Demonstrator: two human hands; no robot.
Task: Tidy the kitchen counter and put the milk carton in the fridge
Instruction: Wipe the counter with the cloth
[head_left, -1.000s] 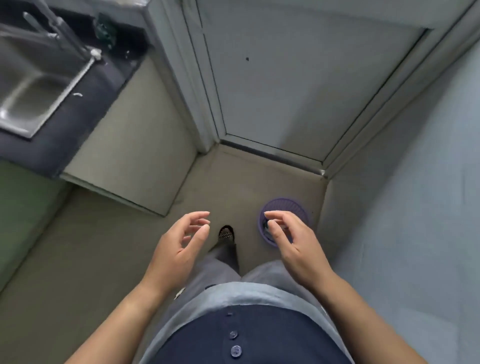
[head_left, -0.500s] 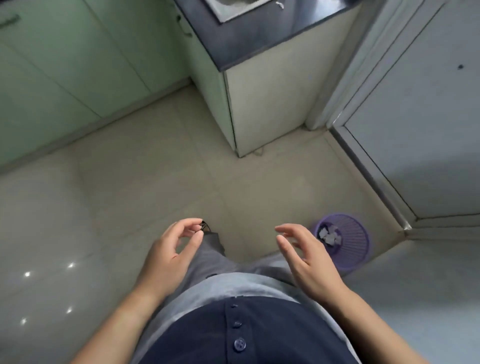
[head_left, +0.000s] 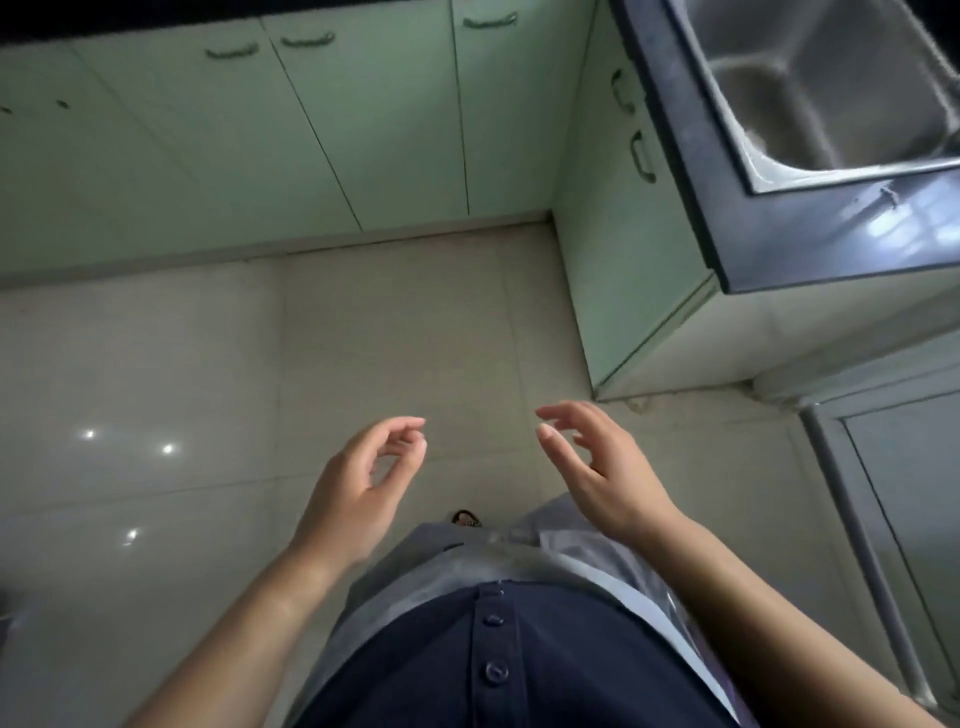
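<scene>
My left hand (head_left: 358, 488) and my right hand (head_left: 602, 467) hover in front of my waist above the tiled floor, both empty with fingers loosely curled and apart. The dark kitchen counter (head_left: 810, 234) juts in at the upper right, well away from both hands, with a steel sink (head_left: 831, 93) set into it. No milk carton and no fridge are in view.
Pale green cabinet doors (head_left: 311, 135) run along the top and down the counter's side (head_left: 623, 218). A grey door frame (head_left: 872, 545) stands at the right edge. Glossy beige floor tiles (head_left: 156, 389) spread to the left and ahead.
The view has swung to the left: the door and the purple waste basket have left the picture, and the green cabinets and sink have come in. Both hands stay empty at waist height.
</scene>
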